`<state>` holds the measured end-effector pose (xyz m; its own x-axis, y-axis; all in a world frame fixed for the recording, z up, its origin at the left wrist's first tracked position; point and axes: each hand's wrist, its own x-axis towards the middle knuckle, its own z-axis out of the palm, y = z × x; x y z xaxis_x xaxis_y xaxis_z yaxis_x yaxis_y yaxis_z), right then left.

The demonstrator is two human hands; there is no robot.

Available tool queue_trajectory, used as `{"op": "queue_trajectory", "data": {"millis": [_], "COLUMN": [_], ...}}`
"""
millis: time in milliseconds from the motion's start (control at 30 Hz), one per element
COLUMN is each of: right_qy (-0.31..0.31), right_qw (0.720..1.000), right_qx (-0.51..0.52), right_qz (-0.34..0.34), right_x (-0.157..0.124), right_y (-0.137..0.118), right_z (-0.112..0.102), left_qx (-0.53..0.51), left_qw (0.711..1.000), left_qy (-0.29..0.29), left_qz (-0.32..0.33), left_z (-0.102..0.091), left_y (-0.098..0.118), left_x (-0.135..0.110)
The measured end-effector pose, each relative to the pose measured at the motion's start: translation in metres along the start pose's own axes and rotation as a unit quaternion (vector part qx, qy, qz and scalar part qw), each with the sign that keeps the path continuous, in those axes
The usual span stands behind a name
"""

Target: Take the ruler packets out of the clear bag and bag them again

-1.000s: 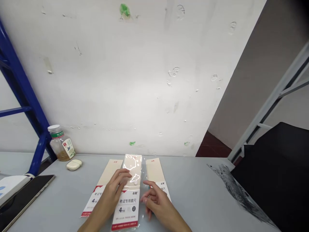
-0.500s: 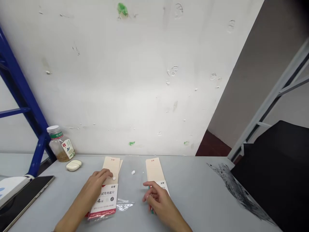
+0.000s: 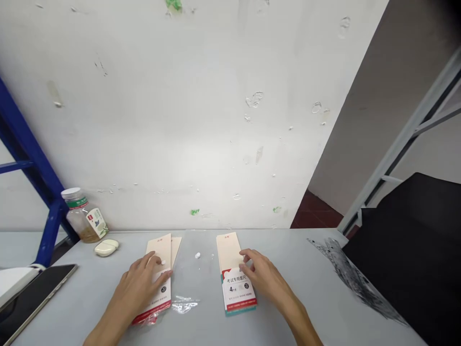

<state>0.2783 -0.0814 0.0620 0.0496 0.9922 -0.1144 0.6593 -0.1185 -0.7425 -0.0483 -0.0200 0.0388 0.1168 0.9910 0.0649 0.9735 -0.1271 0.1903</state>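
Note:
My left hand (image 3: 142, 283) lies on a cream-and-red ruler set packet (image 3: 157, 250), thumb across it and fingers on the card, and the card's top looks doubled. A small white round pad (image 3: 163, 262) sits on that card beside my fingers. My right hand (image 3: 261, 271) rests its fingertips on a second ruler set packet (image 3: 237, 288), with a teal edge at its bottom. Between the packets lie another white pad (image 3: 197, 255) and a crumpled piece of transparent plastic film (image 3: 184, 304).
The grey table (image 3: 298, 269) meets a scuffed white wall at the back. Along the left stand a glass jar (image 3: 84, 218), a white oval case (image 3: 106, 248) and a dark tablet (image 3: 36, 288). A blue metal frame (image 3: 50, 226) rises left; a black seat (image 3: 406, 230) sits right.
The middle packet has gone from the centre and my left hand now sits on a stack at left. My right hand has moved onto the right packet. The view has tilted slightly.

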Motion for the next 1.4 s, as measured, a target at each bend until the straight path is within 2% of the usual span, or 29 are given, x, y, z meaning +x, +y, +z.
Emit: {"op": "queue_trajectory", "data": {"millis": [67,167,333,467,567,733,867,1000,1233,1400], "right_qy": [-0.01,-0.044,-0.097,-0.11,-0.11,-0.08,-0.056,-0.04,-0.034,-0.033], "right_qw": [0.999,0.998,0.995,0.993,0.994,0.994,0.995,0.996,0.995,0.989], "right_qx": [-0.021,-0.024,-0.019,-0.017,-0.005,0.079,0.085,0.079,0.086,0.144], "right_qz": [0.026,0.027,0.019,0.028,0.029,0.011,0.006,0.012,0.028,0.016], "right_x": [0.002,0.004,0.001,0.001,0.001,0.004,0.006,0.006,0.01,0.009], "right_y": [0.005,0.011,0.016,0.017,0.018,0.023,0.026,0.024,0.022,0.02], "right_z": [-0.003,-0.001,0.0,0.0,0.004,0.009,0.009,0.009,0.011,0.014], "left_qx": [-0.013,-0.033,0.012,-0.021,-0.066,-0.094,-0.088,-0.075,-0.113,-0.109], "left_qw": [1.0,0.999,0.999,0.992,0.981,0.972,0.972,0.972,0.966,0.969], "left_qy": [-0.008,-0.025,-0.026,-0.001,-0.016,-0.084,-0.067,-0.058,-0.062,-0.068], "left_qz": [0.008,0.025,0.031,0.123,0.184,0.196,0.207,0.216,0.223,0.21], "left_z": [0.001,0.003,0.009,0.015,0.017,0.008,0.006,0.013,0.02,0.015], "left_y": [0.001,-0.002,-0.001,0.014,0.03,0.052,0.055,0.056,0.056,0.062], "left_x": [-0.001,0.0,0.001,-0.002,-0.008,-0.021,-0.022,-0.02,-0.025,-0.027]}}
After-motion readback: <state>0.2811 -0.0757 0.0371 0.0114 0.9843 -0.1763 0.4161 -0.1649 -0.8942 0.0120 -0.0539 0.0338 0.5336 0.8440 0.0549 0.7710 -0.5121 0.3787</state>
